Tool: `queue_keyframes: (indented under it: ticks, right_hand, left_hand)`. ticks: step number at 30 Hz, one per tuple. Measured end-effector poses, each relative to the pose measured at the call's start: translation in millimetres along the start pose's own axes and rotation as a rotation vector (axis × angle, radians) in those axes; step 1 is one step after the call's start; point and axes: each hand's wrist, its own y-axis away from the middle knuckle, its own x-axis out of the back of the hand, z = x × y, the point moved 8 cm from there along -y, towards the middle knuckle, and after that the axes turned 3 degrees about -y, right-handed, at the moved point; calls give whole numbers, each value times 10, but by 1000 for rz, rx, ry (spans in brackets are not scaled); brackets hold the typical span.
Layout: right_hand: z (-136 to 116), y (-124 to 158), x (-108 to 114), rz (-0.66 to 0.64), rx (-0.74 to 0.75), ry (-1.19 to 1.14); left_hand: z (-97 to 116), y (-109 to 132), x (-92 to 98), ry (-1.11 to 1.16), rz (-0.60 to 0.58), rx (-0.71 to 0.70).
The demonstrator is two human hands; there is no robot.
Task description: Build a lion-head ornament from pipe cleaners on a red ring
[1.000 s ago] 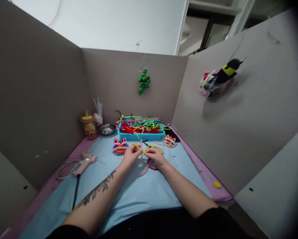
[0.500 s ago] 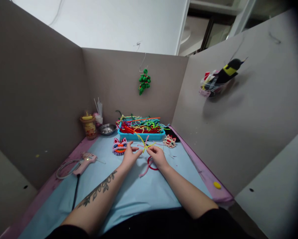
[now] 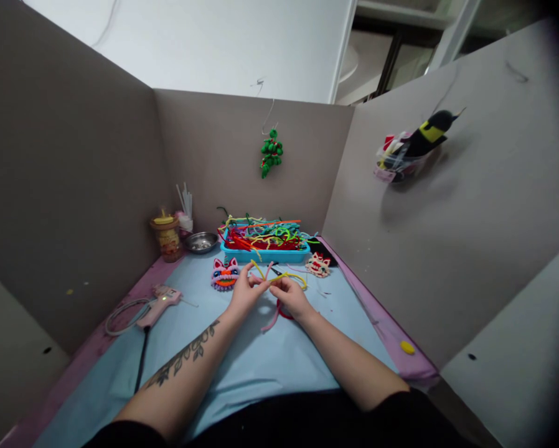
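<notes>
farther back stands a light-blue rectangular plastic tray (image 3: 265,256) of multicoloured fuzzy strands (image 3: 251,241); a purple animal-face ornament (image 3: 225,275) lies beside the left hand (image 3: 248,290). this and the right hand (image 3: 289,294) pinch thin fuzzy yellow-and-pink stems (image 3: 259,270) above the blue-covered worktop (image 3: 242,361), fingers hiding the joint. one yellow end points up-left, pink up-right; another yellow length curves right.

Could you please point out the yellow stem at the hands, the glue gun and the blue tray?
Yellow stem (image 3: 300,277), head view: its curved stretch.
Glue gun (image 3: 165,297), head view: its pink body.
Blue tray (image 3: 266,256), head view: its front wall.
</notes>
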Motion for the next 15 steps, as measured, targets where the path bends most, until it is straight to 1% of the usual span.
queue_keyframes:
  ticks: [3,8,13,15]
  right_hand:
    - [38,-13,-16,-25,-15,-35]
    - [57,-1,-4,-4,-33,-36]
    - [-2,19,-84,-81,-31,-79]
    - [-35,21,-107,-103,-25,-100]
  left_hand:
    - [12,-5,13,18,19,-15]
    - [-33,-10,19,43,23,18]
    - [-47,2,-19,67,-17,42]
    - [-69,8,-30,100,-21,73]
